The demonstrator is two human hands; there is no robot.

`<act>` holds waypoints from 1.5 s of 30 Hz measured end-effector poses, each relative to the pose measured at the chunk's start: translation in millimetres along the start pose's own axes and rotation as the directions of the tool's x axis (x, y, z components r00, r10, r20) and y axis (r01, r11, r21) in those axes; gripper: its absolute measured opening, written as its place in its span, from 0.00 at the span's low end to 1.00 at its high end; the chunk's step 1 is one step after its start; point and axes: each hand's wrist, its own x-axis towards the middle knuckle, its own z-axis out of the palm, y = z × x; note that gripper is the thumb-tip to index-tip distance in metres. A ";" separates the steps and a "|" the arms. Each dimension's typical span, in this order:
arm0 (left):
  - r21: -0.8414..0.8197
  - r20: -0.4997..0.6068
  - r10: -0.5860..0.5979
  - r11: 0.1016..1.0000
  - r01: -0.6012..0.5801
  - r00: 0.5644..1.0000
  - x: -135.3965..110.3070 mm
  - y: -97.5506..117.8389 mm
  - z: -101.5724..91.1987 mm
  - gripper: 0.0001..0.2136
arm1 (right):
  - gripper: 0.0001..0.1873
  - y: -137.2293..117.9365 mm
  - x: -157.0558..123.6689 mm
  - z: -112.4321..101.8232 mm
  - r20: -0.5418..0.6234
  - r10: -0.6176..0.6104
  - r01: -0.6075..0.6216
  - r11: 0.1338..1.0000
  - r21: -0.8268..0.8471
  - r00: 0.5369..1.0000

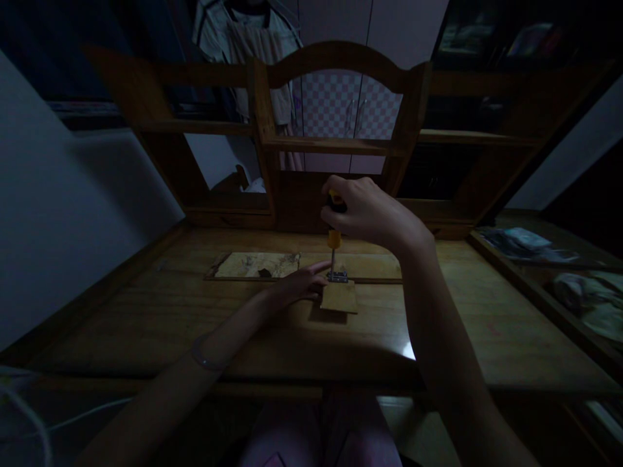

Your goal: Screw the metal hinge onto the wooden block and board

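My right hand [357, 207] is wrapped around the handle of a yellow-and-black screwdriver [333, 239], which stands upright. The tip of its shaft meets a small metal hinge [337, 277]. That hinge lies where a long wooden strip [372, 264] adjoins a small square wooden board [339, 297]. A shadow falls on the desktop under the small board. My left hand [304, 282] grips at the left edge of the small board beside the hinge, its index finger stretched along the strip. Part of its grip is hidden.
The wooden desktop [204, 324] carries the strip, whose left part has a torn, stained surface. A wooden shelf frame [335, 146] rises at the back. Plastic-wrapped items [528, 240] lie at the right. A white cable [92, 410] hangs at the lower left.
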 end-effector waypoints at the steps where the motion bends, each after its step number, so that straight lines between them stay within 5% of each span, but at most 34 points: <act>1: 0.018 -0.009 -0.026 1.000 0.026 1.000 1.5 -0.3 -0.4 0.35 | 0.16 0.3 0.5 1.1 -0.002 -0.005 0.005 1.000 -0.001 1.000; 45: -0.035 0.040 0.013 0.999 -0.011 0.999 12.7 -15.7 -10.2 0.37 | 0.18 8.3 -1.7 -6.5 0.007 0.058 -0.058 0.998 -0.017 0.998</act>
